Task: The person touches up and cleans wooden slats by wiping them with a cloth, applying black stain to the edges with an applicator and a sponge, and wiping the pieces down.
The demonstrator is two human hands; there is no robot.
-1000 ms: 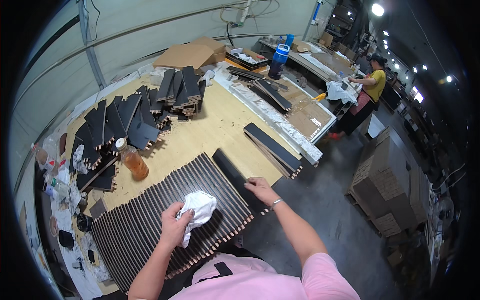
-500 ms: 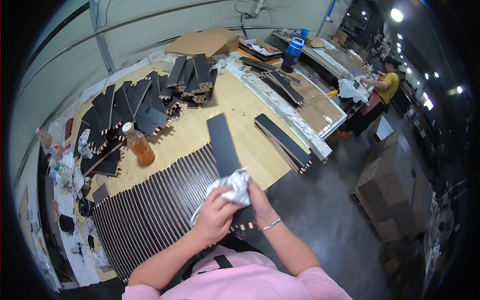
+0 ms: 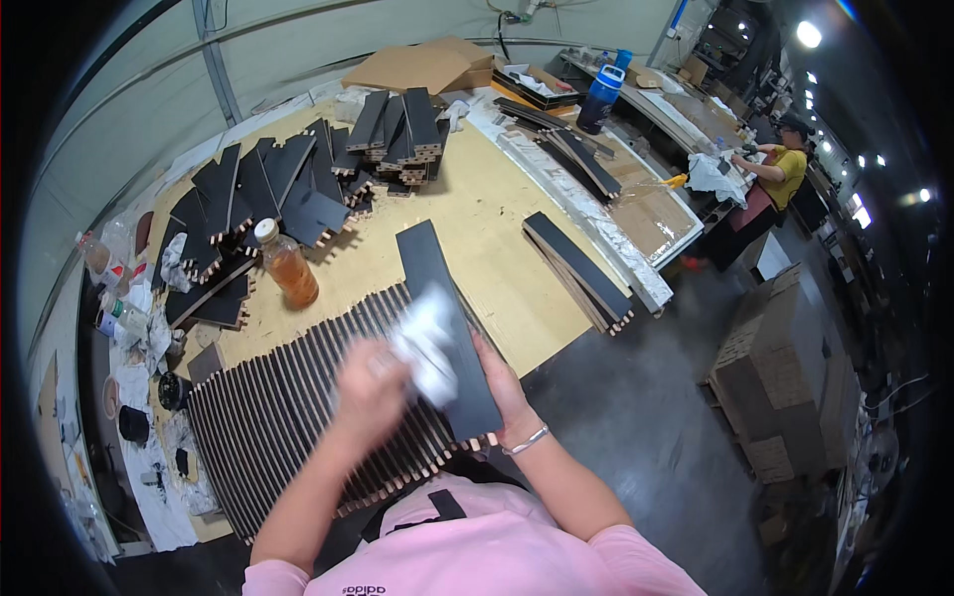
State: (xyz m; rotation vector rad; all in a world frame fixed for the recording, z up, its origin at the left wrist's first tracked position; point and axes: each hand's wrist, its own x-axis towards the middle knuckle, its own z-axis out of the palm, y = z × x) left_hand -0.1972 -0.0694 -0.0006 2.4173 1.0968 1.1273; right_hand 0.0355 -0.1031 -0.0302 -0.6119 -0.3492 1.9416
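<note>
A long dark wooden board with pale finger-joint notches at its near end slants in front of me. My right hand grips its right long edge, with the thumb side toward the far end. In my left hand, smeared by motion, is a crumpled white cloth, lying over the left edge of the board's face. Beneath and to the left, a row of several dark boards stands on edge, packed side by side. Part of that row is hidden by my left arm.
Stacked dark boards pile up at the far left, near an amber bottle. A small board stack lies right of centre. Beyond are a blue-capped jug and a co-worker. Cardboard boxes stand on the floor at right.
My left hand and the cloth have swung left, off the middle of the board. More of the board's near face shows. The view has shifted slightly.
</note>
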